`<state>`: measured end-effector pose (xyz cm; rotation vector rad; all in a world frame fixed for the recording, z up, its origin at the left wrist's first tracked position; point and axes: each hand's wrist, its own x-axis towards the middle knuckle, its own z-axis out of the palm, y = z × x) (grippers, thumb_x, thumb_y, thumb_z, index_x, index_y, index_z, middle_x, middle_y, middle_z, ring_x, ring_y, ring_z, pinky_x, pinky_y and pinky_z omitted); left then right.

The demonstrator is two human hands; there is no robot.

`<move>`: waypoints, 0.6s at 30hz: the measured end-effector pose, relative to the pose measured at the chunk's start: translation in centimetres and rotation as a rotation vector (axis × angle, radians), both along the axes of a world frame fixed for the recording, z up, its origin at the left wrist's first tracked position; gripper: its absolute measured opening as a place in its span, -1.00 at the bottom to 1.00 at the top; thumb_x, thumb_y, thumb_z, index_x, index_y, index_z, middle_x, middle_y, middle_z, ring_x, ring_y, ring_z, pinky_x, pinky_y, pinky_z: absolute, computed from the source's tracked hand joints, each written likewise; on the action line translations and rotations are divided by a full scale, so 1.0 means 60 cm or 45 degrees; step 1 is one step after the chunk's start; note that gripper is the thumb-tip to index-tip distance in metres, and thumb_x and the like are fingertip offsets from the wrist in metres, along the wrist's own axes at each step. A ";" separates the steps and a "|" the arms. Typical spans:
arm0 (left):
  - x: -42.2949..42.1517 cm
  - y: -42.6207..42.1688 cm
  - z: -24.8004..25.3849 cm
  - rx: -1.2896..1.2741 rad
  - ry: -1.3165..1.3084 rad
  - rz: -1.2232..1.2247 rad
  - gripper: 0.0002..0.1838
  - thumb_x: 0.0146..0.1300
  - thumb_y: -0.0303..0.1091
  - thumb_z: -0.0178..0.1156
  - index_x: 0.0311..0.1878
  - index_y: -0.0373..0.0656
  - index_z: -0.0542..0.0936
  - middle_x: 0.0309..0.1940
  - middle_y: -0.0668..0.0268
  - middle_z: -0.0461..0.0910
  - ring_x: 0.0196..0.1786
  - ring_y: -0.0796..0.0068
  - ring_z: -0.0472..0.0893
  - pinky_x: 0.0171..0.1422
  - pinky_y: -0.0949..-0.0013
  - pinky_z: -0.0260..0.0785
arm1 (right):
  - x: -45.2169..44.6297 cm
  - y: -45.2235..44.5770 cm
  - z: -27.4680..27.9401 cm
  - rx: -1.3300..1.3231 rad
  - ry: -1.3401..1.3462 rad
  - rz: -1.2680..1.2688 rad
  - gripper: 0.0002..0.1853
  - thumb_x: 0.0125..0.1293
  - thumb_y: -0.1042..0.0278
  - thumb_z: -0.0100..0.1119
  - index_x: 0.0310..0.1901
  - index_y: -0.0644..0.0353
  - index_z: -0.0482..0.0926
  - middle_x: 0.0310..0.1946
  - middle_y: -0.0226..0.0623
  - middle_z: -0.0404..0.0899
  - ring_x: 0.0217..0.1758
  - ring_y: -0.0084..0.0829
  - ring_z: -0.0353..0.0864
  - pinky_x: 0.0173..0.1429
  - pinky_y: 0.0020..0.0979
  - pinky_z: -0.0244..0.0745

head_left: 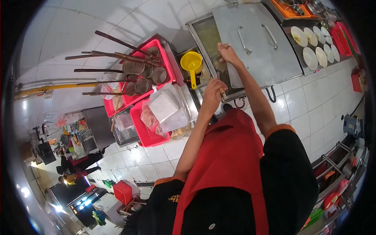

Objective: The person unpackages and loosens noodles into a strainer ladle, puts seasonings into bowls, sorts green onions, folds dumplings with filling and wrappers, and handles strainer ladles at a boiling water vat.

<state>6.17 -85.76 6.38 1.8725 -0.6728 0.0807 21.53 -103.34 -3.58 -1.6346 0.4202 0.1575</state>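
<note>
My left hand is closed at the near left edge of the steel vat, around something too small to make out, perhaps a thin handle. Above the vat's opening, my right hand is closed too; what it grips is hidden. Between and below the hands, a round strainer-like shape shows in the greenish liquid. The metal lid with two handles covers the vat's right part. Left of my hands, a yellow dipper rests over a small steel container.
Red baskets at the left hold long-handled strainers and plastic bags. White bowls stand in rows at the upper right, near an orange tray. Another person is far off at lower left.
</note>
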 end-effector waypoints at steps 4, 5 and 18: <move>-0.003 0.008 0.001 -0.009 -0.016 0.002 -0.67 -0.09 -0.85 -0.08 -0.27 -0.37 0.54 -0.30 0.11 0.55 -0.20 0.17 0.55 -0.03 0.33 0.44 | 0.009 -0.007 -0.062 -0.295 0.141 0.053 -0.42 0.46 -0.06 0.00 0.08 0.45 0.52 -0.26 0.03 0.64 -0.34 -0.26 0.69 -0.29 -0.19 0.60; 0.008 0.005 0.001 -0.016 -0.036 -0.002 -0.67 -0.09 -0.85 -0.08 -0.27 -0.37 0.54 -0.30 0.11 0.55 -0.20 0.17 0.55 -0.03 0.33 0.44 | 0.021 -0.011 -0.068 -0.228 0.014 0.052 -0.41 0.46 -0.06 0.01 0.06 0.48 0.51 -0.25 0.06 0.64 -0.32 -0.24 0.70 -0.31 -0.19 0.61; 0.004 0.014 -0.013 -0.027 0.060 0.033 -0.70 -0.06 -0.80 -0.10 -0.27 -0.39 0.55 -0.28 0.11 0.56 -0.20 0.22 0.58 -0.06 0.36 0.48 | -0.008 -0.014 -0.021 0.123 -0.203 -0.069 -0.58 0.50 0.07 -0.11 -0.52 0.10 0.38 -0.64 -0.55 0.30 -0.62 -0.58 0.33 -0.55 -0.39 0.46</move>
